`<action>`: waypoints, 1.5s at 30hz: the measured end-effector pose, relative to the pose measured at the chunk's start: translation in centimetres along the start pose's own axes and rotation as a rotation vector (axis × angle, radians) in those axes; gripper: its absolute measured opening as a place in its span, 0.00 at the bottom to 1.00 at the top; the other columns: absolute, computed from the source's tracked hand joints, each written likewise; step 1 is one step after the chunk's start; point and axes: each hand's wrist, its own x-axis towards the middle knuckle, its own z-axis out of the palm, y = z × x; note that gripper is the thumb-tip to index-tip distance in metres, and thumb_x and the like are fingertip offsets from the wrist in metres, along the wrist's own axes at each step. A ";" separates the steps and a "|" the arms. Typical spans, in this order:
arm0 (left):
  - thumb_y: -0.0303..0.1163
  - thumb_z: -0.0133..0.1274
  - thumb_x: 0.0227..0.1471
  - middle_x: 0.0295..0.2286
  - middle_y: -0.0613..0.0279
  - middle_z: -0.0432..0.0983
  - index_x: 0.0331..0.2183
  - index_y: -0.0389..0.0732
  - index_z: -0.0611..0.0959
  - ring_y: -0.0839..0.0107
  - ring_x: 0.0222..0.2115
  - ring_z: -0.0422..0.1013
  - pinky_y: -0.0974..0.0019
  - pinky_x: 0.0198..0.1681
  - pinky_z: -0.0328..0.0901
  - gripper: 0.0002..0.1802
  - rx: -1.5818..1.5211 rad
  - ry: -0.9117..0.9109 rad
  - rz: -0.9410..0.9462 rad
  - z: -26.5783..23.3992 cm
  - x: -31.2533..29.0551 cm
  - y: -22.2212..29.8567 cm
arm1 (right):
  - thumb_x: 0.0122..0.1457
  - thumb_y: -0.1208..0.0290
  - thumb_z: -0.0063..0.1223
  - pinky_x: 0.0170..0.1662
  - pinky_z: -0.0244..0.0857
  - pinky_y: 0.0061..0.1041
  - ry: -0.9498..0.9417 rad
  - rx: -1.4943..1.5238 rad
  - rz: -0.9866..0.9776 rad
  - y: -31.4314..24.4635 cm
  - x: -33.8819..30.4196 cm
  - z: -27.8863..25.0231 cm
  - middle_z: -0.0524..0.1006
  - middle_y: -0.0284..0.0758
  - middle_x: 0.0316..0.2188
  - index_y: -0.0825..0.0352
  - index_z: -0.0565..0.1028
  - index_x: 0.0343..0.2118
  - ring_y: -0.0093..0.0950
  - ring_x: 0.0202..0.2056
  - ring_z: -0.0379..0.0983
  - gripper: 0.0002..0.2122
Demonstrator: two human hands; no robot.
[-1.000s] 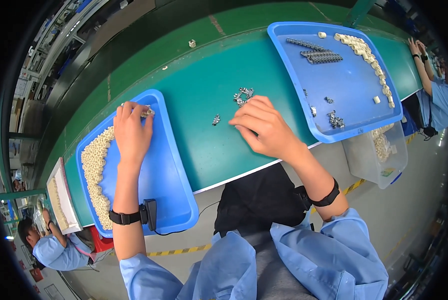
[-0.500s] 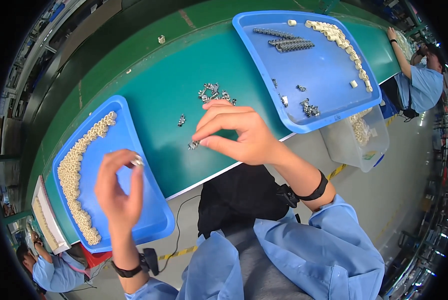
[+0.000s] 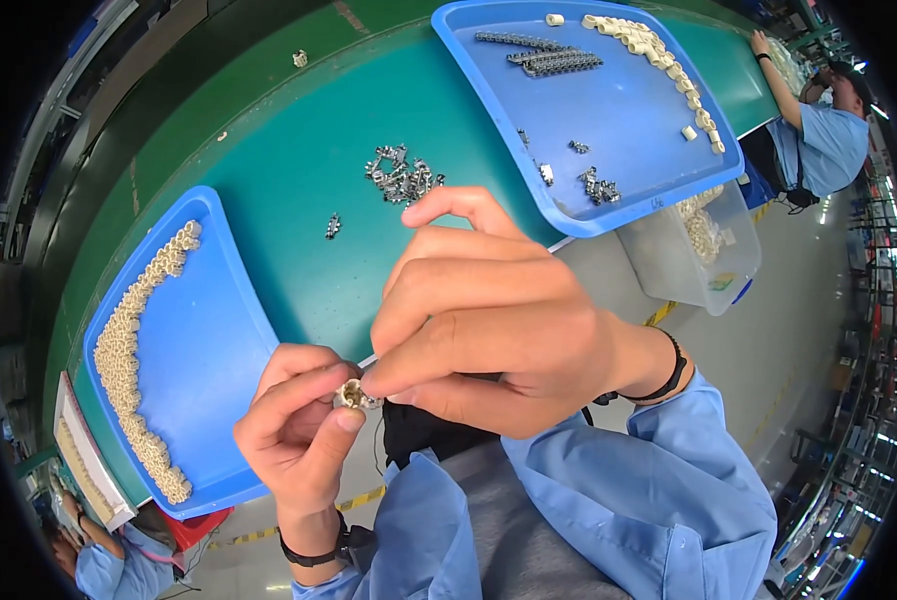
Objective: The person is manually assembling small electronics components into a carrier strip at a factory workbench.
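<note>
Close to my body, my left hand (image 3: 293,440) pinches a small cream ring-shaped part (image 3: 350,392) between thumb and fingers, its hollow side showing. My right hand (image 3: 498,335) is brought up against it, thumb and forefinger closed on a small metal piece (image 3: 372,402) at the ring's right side. Fingertips partly cover that piece, and I cannot tell how far it sits in the ring. Beyond my hands, a loose heap of small metal pieces (image 3: 400,176) lies on the green table (image 3: 298,200). One single metal piece (image 3: 333,226) lies apart to its left.
At left, a blue tray (image 3: 203,340) carries many cream parts (image 3: 118,350) along its far side. The right blue tray (image 3: 633,120) holds metal strips (image 3: 558,62), loose metal pieces and cream rings (image 3: 668,70). Below it stands a clear bin (image 3: 733,265). Co-workers (image 3: 828,140) sit at both sides.
My hands have come together nearer my body. The right hand has brought its metal piece from over the table to the cream part in my left hand, which moved right. The view has shifted slightly.
</note>
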 end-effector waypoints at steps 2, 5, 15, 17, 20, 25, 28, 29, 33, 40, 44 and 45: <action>0.15 0.60 0.51 0.41 0.45 0.73 0.45 0.26 0.81 0.65 0.38 0.75 0.64 0.43 0.72 0.17 -0.031 0.021 -0.013 0.5 0.0 0.1 | 0.50 0.78 0.67 0.55 0.57 0.41 -0.012 0.005 0.004 -0.1 0.0 0.0 0.78 0.26 0.29 0.61 0.83 0.30 0.25 0.30 0.73 0.05; 0.16 0.61 0.51 0.42 0.44 0.74 0.45 0.26 0.81 0.65 0.38 0.74 0.64 0.43 0.71 0.17 -0.086 0.068 -0.041 0.9 -0.1 0.1 | 0.50 0.78 0.67 0.54 0.56 0.41 -0.036 0.002 -0.014 0.0 0.1 0.0 0.78 0.26 0.29 0.60 0.83 0.30 0.25 0.29 0.73 0.05; 0.17 0.62 0.51 0.41 0.44 0.75 0.44 0.27 0.81 0.65 0.39 0.74 0.64 0.43 0.71 0.17 -0.147 0.030 -0.042 1.0 -0.1 -0.4 | 0.49 0.78 0.67 0.54 0.56 0.42 -0.036 -0.014 0.012 -0.4 -0.2 -0.5 0.77 0.25 0.28 0.61 0.82 0.29 0.25 0.28 0.72 0.06; 0.17 0.62 0.51 0.41 0.44 0.74 0.44 0.28 0.81 0.65 0.38 0.74 0.64 0.42 0.72 0.16 -0.146 0.028 -0.041 1.1 0.0 -0.5 | 0.49 0.78 0.67 0.54 0.57 0.41 -0.033 -0.024 0.022 -0.4 -0.4 -0.5 0.77 0.25 0.28 0.61 0.82 0.29 0.25 0.28 0.72 0.06; 0.17 0.62 0.50 0.40 0.45 0.74 0.43 0.28 0.82 0.64 0.38 0.74 0.64 0.42 0.72 0.16 -0.147 0.028 -0.036 1.4 0.2 -0.5 | 0.49 0.79 0.67 0.54 0.57 0.41 -0.035 -0.042 0.022 -0.4 -0.4 -0.6 0.78 0.25 0.28 0.61 0.82 0.29 0.25 0.28 0.72 0.06; 0.17 0.63 0.50 0.40 0.45 0.74 0.43 0.28 0.82 0.64 0.37 0.74 0.64 0.41 0.72 0.16 -0.127 0.011 -0.045 1.2 0.1 -0.5 | 0.49 0.79 0.63 0.54 0.58 0.41 -0.025 -0.037 0.056 -0.7 -0.4 -0.6 0.74 0.25 0.27 0.59 0.80 0.27 0.26 0.29 0.71 0.06; 0.17 0.63 0.49 0.40 0.45 0.74 0.42 0.28 0.82 0.65 0.37 0.74 0.64 0.41 0.72 0.16 -0.135 0.013 -0.043 1.3 0.1 -0.6 | 0.49 0.79 0.62 0.54 0.58 0.41 -0.023 -0.023 0.077 -0.8 -0.5 -0.5 0.73 0.24 0.26 0.59 0.78 0.26 0.26 0.30 0.71 0.06; 0.17 0.63 0.49 0.40 0.45 0.74 0.42 0.28 0.82 0.65 0.37 0.74 0.64 0.41 0.72 0.16 -0.135 0.013 -0.043 1.3 0.0 -0.6 | 0.49 0.79 0.62 0.54 0.58 0.41 -0.029 -0.027 0.078 -0.8 -0.6 -0.5 0.72 0.25 0.26 0.59 0.78 0.26 0.26 0.29 0.71 0.06; 0.17 0.63 0.49 0.39 0.46 0.74 0.42 0.28 0.82 0.65 0.37 0.74 0.64 0.41 0.72 0.16 -0.149 0.022 -0.063 1.4 -0.1 -0.6 | 0.49 0.79 0.61 0.54 0.59 0.42 -0.036 -0.045 0.084 -0.9 -0.8 -0.5 0.72 0.25 0.26 0.59 0.78 0.26 0.27 0.29 0.71 0.05; 0.16 0.64 0.48 0.39 0.45 0.75 0.41 0.28 0.82 0.65 0.37 0.74 0.64 0.41 0.72 0.15 -0.242 0.006 -0.092 1.4 0.2 -1.1 | 0.50 0.80 0.59 0.54 0.59 0.42 -0.094 -0.084 0.088 -1.1 -0.8 -0.7 0.71 0.26 0.26 0.60 0.78 0.26 0.27 0.29 0.70 0.05; 0.14 0.63 0.47 0.38 0.46 0.77 0.40 0.29 0.82 0.65 0.38 0.75 0.65 0.41 0.72 0.16 -0.542 -0.029 -0.228 1.4 0.3 -1.2 | 0.50 0.80 0.61 0.53 0.61 0.42 -0.149 -0.068 0.061 -0.8 -1.2 -0.4 0.73 0.27 0.28 0.61 0.79 0.28 0.26 0.29 0.71 0.05; 0.14 0.63 0.47 0.38 0.46 0.77 0.40 0.29 0.82 0.65 0.38 0.75 0.65 0.41 0.72 0.16 -0.539 -0.029 -0.223 1.2 0.2 -1.4 | 0.50 0.79 0.62 0.52 0.62 0.42 -0.144 -0.026 0.032 -0.6 -1.4 -0.2 0.75 0.27 0.29 0.61 0.81 0.30 0.26 0.28 0.72 0.05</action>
